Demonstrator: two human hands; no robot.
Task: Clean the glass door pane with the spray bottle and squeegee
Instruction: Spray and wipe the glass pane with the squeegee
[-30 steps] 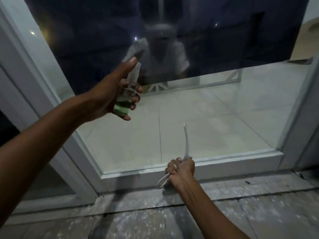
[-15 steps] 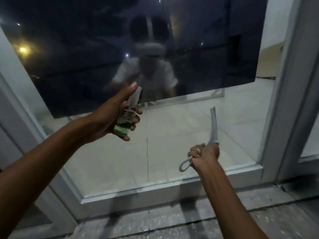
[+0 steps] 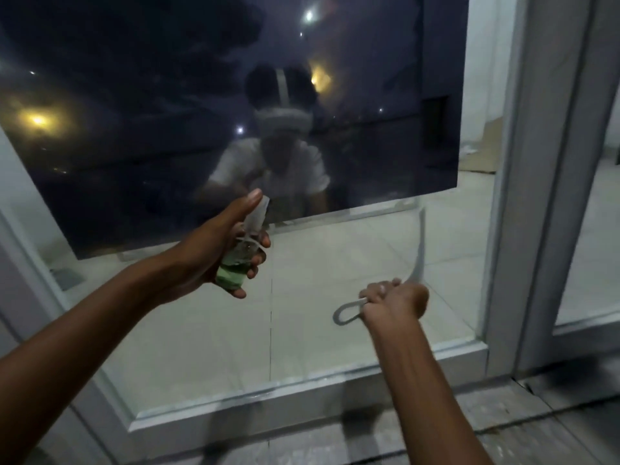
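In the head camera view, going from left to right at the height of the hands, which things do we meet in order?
Left hand → spray bottle → squeegee loop → right hand → white door frame.

No text seems readable anywhere, even on the spray bottle (image 3: 240, 260).

a home's doorway at night, seen from outside: a white-framed glass door (image 3: 335, 407) opens onto a bare room with a pale tiled floor (image 3: 335, 263), while the dark pane (image 3: 167, 95) mirrors street lights and rough paving (image 3: 503, 427) lies underfoot.
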